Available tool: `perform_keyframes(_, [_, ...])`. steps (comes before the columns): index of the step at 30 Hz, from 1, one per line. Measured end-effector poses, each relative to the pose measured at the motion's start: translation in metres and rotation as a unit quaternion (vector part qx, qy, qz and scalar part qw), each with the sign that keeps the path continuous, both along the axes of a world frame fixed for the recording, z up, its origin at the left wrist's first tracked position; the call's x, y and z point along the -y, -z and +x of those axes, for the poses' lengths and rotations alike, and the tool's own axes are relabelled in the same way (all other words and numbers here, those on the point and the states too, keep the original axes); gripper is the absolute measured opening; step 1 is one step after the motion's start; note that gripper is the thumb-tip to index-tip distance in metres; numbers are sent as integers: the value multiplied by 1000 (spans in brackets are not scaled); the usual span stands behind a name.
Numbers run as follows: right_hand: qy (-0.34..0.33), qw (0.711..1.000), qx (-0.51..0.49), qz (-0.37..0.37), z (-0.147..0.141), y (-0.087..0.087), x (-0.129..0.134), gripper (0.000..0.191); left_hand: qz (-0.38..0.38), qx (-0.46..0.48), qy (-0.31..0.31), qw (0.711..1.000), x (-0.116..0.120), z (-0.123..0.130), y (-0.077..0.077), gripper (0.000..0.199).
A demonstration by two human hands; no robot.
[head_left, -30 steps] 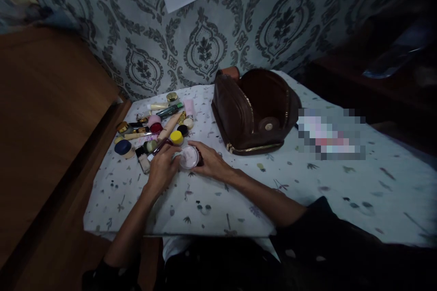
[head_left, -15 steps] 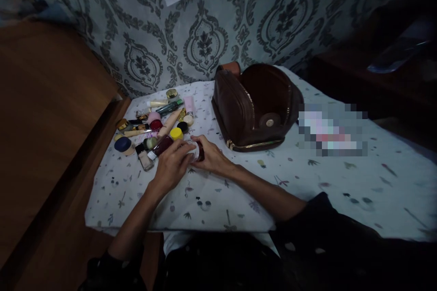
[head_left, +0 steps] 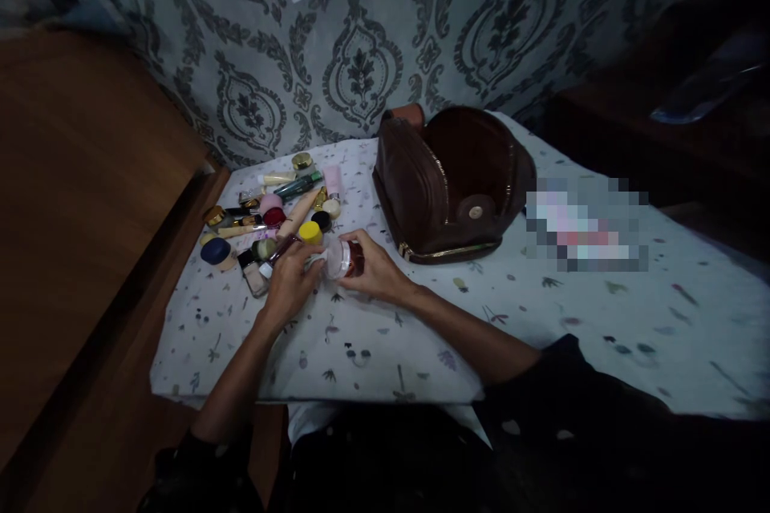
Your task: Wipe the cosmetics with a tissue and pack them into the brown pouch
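Observation:
My right hand (head_left: pixel 378 268) is wrapped round a small jar (head_left: pixel 354 258) with reddish-brown sides and a pale, clear end that faces left. The jar is tilted on its side just above the cloth. Close to its pale end, my left hand (head_left: pixel 293 280) has its fingers bent together at a small whitish piece I cannot make out. Left of and behind the hands lie several cosmetics, among them a yellow-capped jar (head_left: pixel 310 233), a dark red bottle (head_left: pixel 285 249) partly behind my left hand, and a foundation bottle (head_left: pixel 255 279).
A brown leather bag (head_left: pixel 409 184) stands unzipped at the back, its dark inside showing. To its right lies a pixelated item (head_left: pixel 586 228). A patterned cloth (head_left: pixel 385 353) covers the table against the papered wall (head_left: pixel 361 56). Wooden furniture (head_left: pixel 90 200) borders the left side.
My left hand has drawn back left from the jar, so its pale end is now in view. My right hand keeps hold of the jar in nearly the same place.

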State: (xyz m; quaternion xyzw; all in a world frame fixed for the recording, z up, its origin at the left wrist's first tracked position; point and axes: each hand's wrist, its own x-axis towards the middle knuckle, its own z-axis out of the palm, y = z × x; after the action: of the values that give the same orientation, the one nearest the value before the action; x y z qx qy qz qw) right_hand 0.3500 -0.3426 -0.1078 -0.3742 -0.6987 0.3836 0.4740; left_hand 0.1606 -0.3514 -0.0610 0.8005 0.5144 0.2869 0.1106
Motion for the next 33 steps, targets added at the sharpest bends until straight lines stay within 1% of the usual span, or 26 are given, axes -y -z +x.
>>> perform_keyframes(3, [19,999,-47,-2,1,1,-3,54,-26,19,10,999,10,0,6,19])
perform_keyframes(6, [46,998,-44,30,2,3,-6,55,-39,44,22,998,22,2,5,17])
perform_keyframes(9, [52,996,-19,64,3,4,-7,54,-46,72,32,996,31,5,-3,17])
perform_keyframes(13, [17,995,-4,97,4,5,-8,56,-12,95,46,994,39,9,-15,16])
perform_keyframes(15, [0,994,12,110,4,6,-8,61,10,78,58,995,41,12,-19,17])
perform_keyframes(18, [-14,994,28,107,5,8,-9,75,31,12,58,998,43,16,-20,21])
perform_keyframes(20, [-21,995,33,97,5,9,-9,81,41,-26,44,998,42,18,-20,23])
perform_keyframes(24, [-48,994,44,92,6,11,-11,73,42,-48,31,998,31,17,-24,24])
perform_keyframes(28, [-67,993,34,90,8,13,-13,72,19,-32,33,999,13,14,-28,23])
perform_keyframes(33, [-74,991,53,94,12,13,-14,72,-2,11,42,999,-7,11,-26,22])
